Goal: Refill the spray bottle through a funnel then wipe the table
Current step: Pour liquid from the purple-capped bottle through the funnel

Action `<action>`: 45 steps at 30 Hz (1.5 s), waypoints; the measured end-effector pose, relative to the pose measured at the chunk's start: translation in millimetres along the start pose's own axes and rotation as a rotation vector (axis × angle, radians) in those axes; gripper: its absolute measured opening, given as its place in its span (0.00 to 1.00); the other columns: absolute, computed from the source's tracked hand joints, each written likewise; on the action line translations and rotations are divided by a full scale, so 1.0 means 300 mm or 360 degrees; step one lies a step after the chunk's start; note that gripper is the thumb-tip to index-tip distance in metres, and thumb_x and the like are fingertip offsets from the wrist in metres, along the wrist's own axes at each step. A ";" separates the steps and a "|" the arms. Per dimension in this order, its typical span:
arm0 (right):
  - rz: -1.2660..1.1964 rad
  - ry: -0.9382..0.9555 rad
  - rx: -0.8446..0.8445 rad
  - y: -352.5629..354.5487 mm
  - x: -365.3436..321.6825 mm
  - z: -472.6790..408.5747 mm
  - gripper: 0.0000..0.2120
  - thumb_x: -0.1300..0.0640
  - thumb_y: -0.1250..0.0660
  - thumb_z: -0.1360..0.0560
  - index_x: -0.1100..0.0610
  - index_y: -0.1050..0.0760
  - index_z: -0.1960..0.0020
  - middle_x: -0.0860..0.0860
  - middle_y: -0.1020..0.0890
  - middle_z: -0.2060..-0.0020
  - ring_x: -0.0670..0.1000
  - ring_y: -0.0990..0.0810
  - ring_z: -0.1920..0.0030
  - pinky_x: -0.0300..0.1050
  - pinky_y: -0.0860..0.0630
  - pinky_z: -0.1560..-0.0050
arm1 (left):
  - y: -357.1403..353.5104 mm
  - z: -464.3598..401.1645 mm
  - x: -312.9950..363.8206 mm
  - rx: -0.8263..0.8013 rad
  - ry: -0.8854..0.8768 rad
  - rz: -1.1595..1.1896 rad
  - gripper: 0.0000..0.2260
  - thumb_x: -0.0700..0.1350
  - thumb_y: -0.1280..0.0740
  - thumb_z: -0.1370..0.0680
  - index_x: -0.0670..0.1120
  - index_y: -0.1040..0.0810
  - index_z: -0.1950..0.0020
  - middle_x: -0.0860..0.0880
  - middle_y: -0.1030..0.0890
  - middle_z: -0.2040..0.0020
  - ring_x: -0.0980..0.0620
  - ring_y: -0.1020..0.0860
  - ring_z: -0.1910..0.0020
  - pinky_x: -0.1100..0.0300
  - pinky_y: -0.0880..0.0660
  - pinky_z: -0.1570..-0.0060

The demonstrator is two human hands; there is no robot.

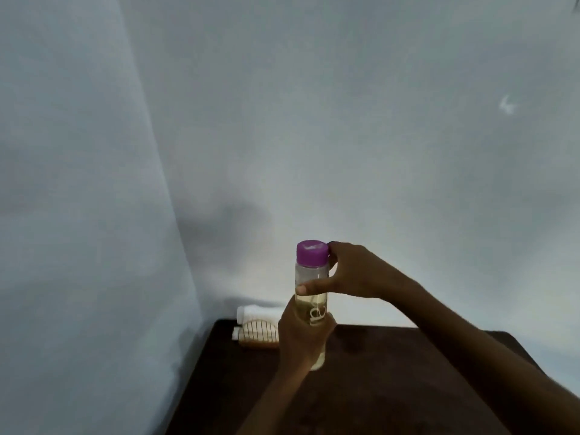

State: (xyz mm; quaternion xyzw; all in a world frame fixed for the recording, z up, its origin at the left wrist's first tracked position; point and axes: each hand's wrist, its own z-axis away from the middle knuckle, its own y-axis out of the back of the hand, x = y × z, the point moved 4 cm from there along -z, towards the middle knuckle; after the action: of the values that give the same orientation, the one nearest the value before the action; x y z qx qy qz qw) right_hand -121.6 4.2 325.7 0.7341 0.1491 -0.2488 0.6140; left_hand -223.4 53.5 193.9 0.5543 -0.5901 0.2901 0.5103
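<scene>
A clear bottle [311,276] with a purple cap [311,252] stands upright over the dark table [392,372], part full of pale yellowish liquid. My left hand [301,337] grips the bottle's lower body. My right hand [351,271] holds the upper part, thumb across the front of the bottle and fingers curled at the cap's right side. No funnel or spray bottle is in view.
Folded cloths [259,324], one white and one striped, lie at the table's far left corner against the wall. Pale walls meet in a corner on the left. The table's left edge runs down toward the bottom of the view.
</scene>
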 end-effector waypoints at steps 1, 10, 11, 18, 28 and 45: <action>0.0097 0.0029 0.0002 0.036 -0.038 0.000 0.34 0.32 0.27 0.42 0.51 0.27 0.44 0.44 0.22 0.55 0.45 0.23 0.54 0.42 0.25 0.52 | 0.012 -0.002 0.023 0.0000 0.0015 0.0040 0.12 0.40 0.27 0.33 0.45 0.24 0.52 0.51 0.19 0.62 0.57 0.20 0.62 0.67 0.25 0.62; 0.0556 0.0212 0.0091 0.193 -0.300 -0.014 0.29 0.28 0.40 0.33 0.54 0.29 0.54 0.48 0.24 0.66 0.49 0.24 0.67 0.42 0.31 0.66 | 0.113 -0.015 0.221 0.0092 -0.0178 0.0087 0.10 0.44 0.29 0.37 0.51 0.28 0.62 0.53 0.23 0.68 0.58 0.22 0.69 0.72 0.27 0.68; 0.0637 0.0261 0.0135 0.200 -0.322 -0.019 0.28 0.28 0.40 0.32 0.55 0.29 0.55 0.47 0.26 0.67 0.48 0.26 0.67 0.42 0.34 0.67 | 0.121 -0.020 0.232 0.0079 -0.0181 0.0091 0.10 0.42 0.28 0.36 0.50 0.28 0.62 0.53 0.23 0.69 0.59 0.23 0.70 0.72 0.27 0.68; 0.0533 0.0544 -0.0252 0.240 -0.383 -0.034 0.15 0.40 0.38 0.25 0.52 0.30 0.50 0.46 0.24 0.62 0.47 0.27 0.62 0.42 0.31 0.62 | 0.164 -0.036 0.277 -0.0065 -0.0129 0.0166 0.09 0.47 0.31 0.40 0.49 0.26 0.61 0.52 0.20 0.67 0.56 0.21 0.67 0.61 0.22 0.63; 0.0702 0.0377 -0.0314 0.318 -0.440 -0.037 0.25 0.32 0.40 0.29 0.45 0.28 0.39 0.50 0.23 0.43 0.49 0.20 0.52 0.45 0.22 0.53 | 0.155 -0.031 0.285 -0.0057 -0.0106 0.0204 0.10 0.45 0.32 0.40 0.45 0.24 0.61 0.52 0.21 0.69 0.56 0.22 0.69 0.59 0.23 0.62; 0.0493 0.0532 -0.0656 0.332 -0.492 -0.020 0.12 0.60 0.31 0.27 0.52 0.21 0.44 0.46 0.20 0.44 0.44 0.21 0.49 0.36 0.23 0.54 | 0.165 -0.027 0.272 -0.0069 -0.0126 0.0200 0.08 0.42 0.30 0.38 0.46 0.25 0.62 0.53 0.21 0.69 0.58 0.23 0.70 0.65 0.25 0.66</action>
State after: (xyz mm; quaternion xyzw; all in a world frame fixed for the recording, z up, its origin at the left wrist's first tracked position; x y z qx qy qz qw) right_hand -191.0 2.8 489.7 0.6389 0.1815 0.0075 0.7475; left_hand -257.1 42.3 282.9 0.5160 -0.6495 0.2865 0.4794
